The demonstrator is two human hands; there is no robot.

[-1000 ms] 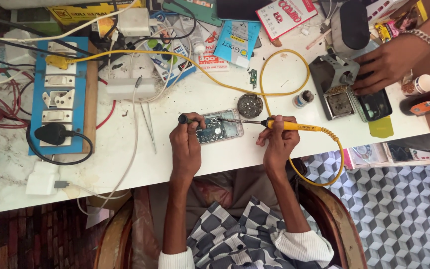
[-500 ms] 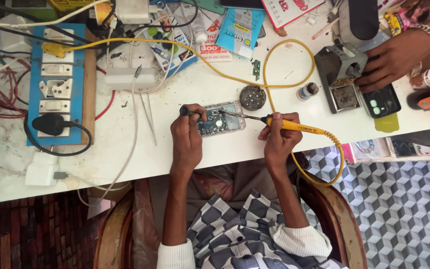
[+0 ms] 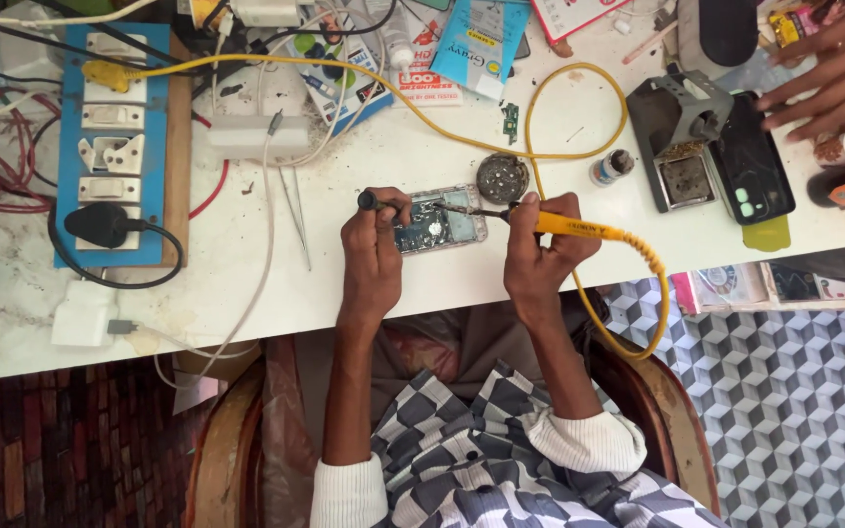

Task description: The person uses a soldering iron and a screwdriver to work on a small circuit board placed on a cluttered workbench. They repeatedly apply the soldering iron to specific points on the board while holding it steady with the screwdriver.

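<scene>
Hands [image 3: 457, 244] unmoved; opened phone [image 3: 439, 222], circuitry bare

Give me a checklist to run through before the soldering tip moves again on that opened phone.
1. Right hand grips yellow soldering iron: ok.
2. Iron tip over opened phone: ok; contact cannot tell.
3. Left hand steadies phone with black-handled tool: ok.
4. Yellow cord loops past round tin, clear of the phone: ok.
5. Another person's hand keeps clear at the far right: ok.
6. Iron hot: cannot tell.
</scene>
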